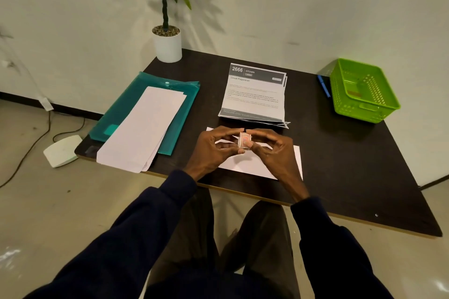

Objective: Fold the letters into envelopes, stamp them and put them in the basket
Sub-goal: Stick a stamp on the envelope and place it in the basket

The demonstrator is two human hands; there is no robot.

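A seated person's dark sleeves reached forward over the near edge of a dark table [364,165]. The left hand [213,150] and right hand [274,150] met just above the table, both pinching a small pinkish stamp [245,141] between fingertips and thumbs. Whether it was one stamp or a folded strip could not be told.

Directly beneath the hands lay a white envelope [250,165], close to the table's near edge. A careless nudge from a wrist would likely have pushed it off toward the lap. The stamp was small and thin, so it could have slipped from the pinch, torn, or gone on crooked.

To the left, a stack of blank envelopes [145,128] lay on a teal folder [179,94], its near corner reaching the table edge or slightly past it, so a passing sleeve might have dislodged it.

Behind the hands sat the printed letters [255,94], loosely stacked with sheets fanning out at the near side.

Bare tabletop lay open to the right, giving a free path to the green basket [388,107] at the far right corner, with a blue pen [324,86] just beside it. A potted plant [167,43] stood at the far left corner.
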